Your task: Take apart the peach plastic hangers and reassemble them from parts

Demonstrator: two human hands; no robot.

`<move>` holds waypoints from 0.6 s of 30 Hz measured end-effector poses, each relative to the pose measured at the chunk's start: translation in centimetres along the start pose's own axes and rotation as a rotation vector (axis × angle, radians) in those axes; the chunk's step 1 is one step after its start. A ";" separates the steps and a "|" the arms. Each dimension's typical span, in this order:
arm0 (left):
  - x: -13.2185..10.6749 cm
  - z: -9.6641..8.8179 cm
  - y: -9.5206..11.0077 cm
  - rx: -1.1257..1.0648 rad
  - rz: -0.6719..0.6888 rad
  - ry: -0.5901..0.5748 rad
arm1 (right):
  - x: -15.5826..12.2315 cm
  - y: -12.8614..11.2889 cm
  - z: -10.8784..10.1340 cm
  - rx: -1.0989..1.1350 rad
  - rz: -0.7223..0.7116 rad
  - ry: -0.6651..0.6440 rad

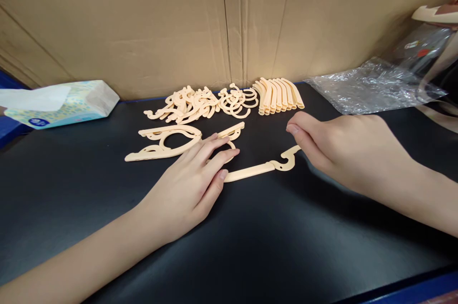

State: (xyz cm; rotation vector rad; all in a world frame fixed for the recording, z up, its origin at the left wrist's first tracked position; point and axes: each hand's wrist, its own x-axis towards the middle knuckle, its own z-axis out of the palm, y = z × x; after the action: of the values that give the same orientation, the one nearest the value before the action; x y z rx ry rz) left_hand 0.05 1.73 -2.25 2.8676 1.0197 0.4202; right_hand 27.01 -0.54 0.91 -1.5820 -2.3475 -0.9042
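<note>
My left hand [189, 184] lies palm down with its fingers stretched and spread over a cream plastic folding hanger [250, 172], covering its middle. The hanger's arm runs out to the right, ending in a notched piece [285, 163] whose tip goes behind my right hand [332, 146]. Thumb and fingers of the right hand are pinched together just above the table; what they hold, if anything, is hidden. Left of the left fingers lies another cream folding hanger [168, 152], its arms spread to the left.
Behind are a heap of cream hook parts [195, 106] and a row of curved hanger arms [279, 96]. A tissue pack [71, 103] lies at left, clear plastic wrap [372, 87] at right. Brown cardboard [143, 22] walls off the back of the black table [229, 256].
</note>
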 end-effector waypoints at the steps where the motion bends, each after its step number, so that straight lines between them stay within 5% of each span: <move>1: 0.0 0.0 0.0 0.000 0.001 0.002 | 0.0 -0.1 0.1 -0.001 -0.001 -0.033; 6: -0.1 0.0 0.0 0.006 -0.003 0.003 | 0.2 -0.4 0.4 0.011 -0.007 -0.104; 18: 0.0 -0.2 0.3 0.002 0.012 0.004 | 0.0 -0.8 0.6 0.221 -0.052 -0.046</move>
State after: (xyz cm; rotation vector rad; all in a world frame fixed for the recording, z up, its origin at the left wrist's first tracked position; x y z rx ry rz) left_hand 0.17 1.47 -1.98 2.8770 1.0043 0.4265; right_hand 26.42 -0.44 0.11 -1.4752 -2.4327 -0.5982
